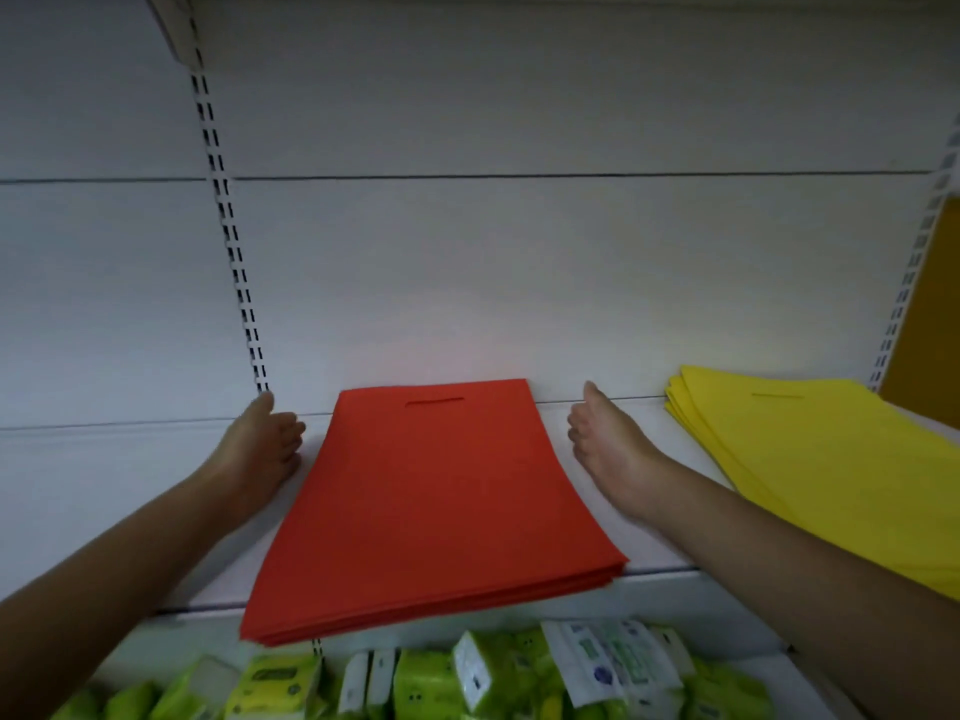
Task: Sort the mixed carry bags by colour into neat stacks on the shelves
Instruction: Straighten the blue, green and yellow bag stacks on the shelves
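Red bag stack [436,506] overhangs the shelf [130,480] lip; left hand [265,439] and right hand [605,433] flank it, fingers relaxed, holding nothing. Yellow stack [810,459] sits near, right.

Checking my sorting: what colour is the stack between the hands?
Red-orange stack, in the head view.

Red bag stack [436,506] overhanging shelf edge, yellow bag stack [831,459] right
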`<state>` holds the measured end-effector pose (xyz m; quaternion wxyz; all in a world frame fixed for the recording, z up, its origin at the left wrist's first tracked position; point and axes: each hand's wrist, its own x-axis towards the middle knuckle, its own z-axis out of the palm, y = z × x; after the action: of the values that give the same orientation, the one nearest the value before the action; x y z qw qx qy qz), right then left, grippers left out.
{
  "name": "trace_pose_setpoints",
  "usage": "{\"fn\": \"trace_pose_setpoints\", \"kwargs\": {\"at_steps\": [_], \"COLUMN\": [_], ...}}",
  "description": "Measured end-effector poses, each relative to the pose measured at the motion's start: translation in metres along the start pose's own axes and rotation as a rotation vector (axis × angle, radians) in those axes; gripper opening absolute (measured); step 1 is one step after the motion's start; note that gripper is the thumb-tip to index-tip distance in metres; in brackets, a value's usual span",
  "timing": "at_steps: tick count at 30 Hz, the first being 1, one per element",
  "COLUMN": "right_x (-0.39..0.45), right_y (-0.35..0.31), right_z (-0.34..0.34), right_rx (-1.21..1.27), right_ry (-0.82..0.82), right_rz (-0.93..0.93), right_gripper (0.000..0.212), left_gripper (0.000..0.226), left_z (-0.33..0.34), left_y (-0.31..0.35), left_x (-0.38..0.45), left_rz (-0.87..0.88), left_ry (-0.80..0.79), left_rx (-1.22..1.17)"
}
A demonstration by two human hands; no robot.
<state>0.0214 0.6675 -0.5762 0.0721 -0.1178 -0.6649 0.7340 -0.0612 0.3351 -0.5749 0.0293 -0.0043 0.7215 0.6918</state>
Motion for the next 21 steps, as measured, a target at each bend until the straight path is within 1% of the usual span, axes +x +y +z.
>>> {"fn": "trace_pose_setpoints", "kwargs": {"at_steps": [1,2,3,4,6,7,8,9,10,12,13,15,16,18,19,21], "right_x": [-0.006,-0.011,-0.019,-0.026,-0.033,-0.036,-0.036,-0.038,-0.044,-0.049,-0.05,-0.061,-0.065,-0.078,-0.085,-0.087], "right_y": [0.006,0.014,0.016,0.015,0.014,0.011,0.009,0.008,0.005,0.006,0.01,0.015,0.017,0.02,0.018,0.014], "right_z": [-0.009,-0.017,-0.018,-0.013,0.005,0.016,0.021,0.022,0.019,0.004,-0.008,-0.017,-0.016,-0.005,0.0,-0.002], "right_rx": [0.011,0.031,0.033,0.013,-0.074,-0.08,-0.082,-0.108,-0.083,0.016,0.07,0.125,0.107,0.036,0.021,0.058], "right_ry": [-0.004,-0.017,-0.034,-0.07,-0.133,-0.147,-0.14,-0.125,-0.1,-0.057,-0.021,-0.041,-0.071,-0.133,-0.145,-0.097], "right_rz": [-0.007,-0.017,-0.017,-0.02,0.024,0.04,0.034,0.015,0.011,-0.013,-0.024,0.011,0.01,0.031,0.04,0.024], "right_gripper": [0.045,0.055,0.06,0.06,0.052,0.054,0.053,0.047,0.044,0.048,0.055,0.067,0.069,0.07,0.067,0.059], "left_gripper": [0.064,0.064,0.064,0.062,0.057,0.058,0.06,0.063,0.065,0.066,0.065,0.063,0.063,0.062,0.063,0.063], "left_z": [-0.009,-0.008,-0.004,0.007,0.022,0.028,0.032,0.035,0.031,0.014,0.009,0.011,0.017,0.027,0.029,0.017], "left_y": [-0.006,-0.011,-0.015,-0.014,-0.012,-0.01,-0.008,-0.003,-0.001,-0.004,-0.007,-0.009,-0.012,-0.016,-0.013,-0.008], "left_x": [-0.006,-0.012,-0.019,-0.027,-0.035,-0.042,-0.046,-0.049,-0.051,-0.054,-0.056,-0.073,-0.078,-0.086,-0.088,-0.081], "left_rz": [-0.024,-0.031,-0.033,-0.028,-0.041,-0.034,-0.024,-0.042,-0.067,-0.062,-0.062,-0.052,-0.043,-0.037,-0.04,-0.014], "left_ry": [0.034,0.012,-0.01,-0.051,-0.029,-0.04,-0.059,-0.044,-0.043,-0.045,-0.044,-0.056,-0.068,-0.083,-0.067,-0.026], "left_rx": [0.016,-0.039,-0.036,-0.039,0.043,0.069,0.071,0.047,0.026,-0.062,-0.127,-0.222,-0.201,-0.105,-0.102,-0.179]}}
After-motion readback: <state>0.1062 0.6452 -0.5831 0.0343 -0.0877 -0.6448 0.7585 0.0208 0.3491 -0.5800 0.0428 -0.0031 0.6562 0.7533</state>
